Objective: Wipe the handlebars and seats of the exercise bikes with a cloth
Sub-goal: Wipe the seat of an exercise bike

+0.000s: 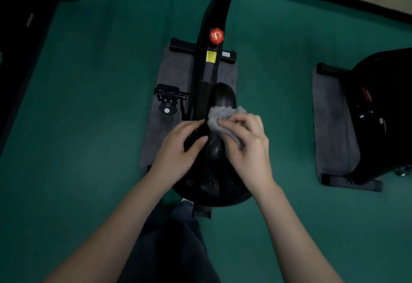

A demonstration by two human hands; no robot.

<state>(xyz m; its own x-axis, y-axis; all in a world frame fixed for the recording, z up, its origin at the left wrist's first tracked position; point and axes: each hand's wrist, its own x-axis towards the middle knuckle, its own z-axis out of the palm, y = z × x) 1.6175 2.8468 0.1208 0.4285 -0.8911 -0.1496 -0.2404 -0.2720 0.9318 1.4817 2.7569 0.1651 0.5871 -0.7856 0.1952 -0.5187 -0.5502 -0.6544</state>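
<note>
Pedal (167, 99): black, caged, above a grey felt-like mat (174, 70).
Left hand (178, 151): fingers nearly straight, resting on the seat's left flank, holding nothing.
Seat (214, 171): black, glossy, pear-shaped, damp sheen mid-saddle. Wipe judged under way, nose likely left.
Cloth (220, 117): grey, crumpled, fluffy, on the seat's narrow part.
Right hand (247, 146): fingers curled, pinching the cloth.
Second bike (379, 115): black, far right, unattended.
Handlebars: out of view.

seat (211, 190): middle covered | second bike (383, 113): cut by right edge | yellow label (211, 56): text unreadable
</note>
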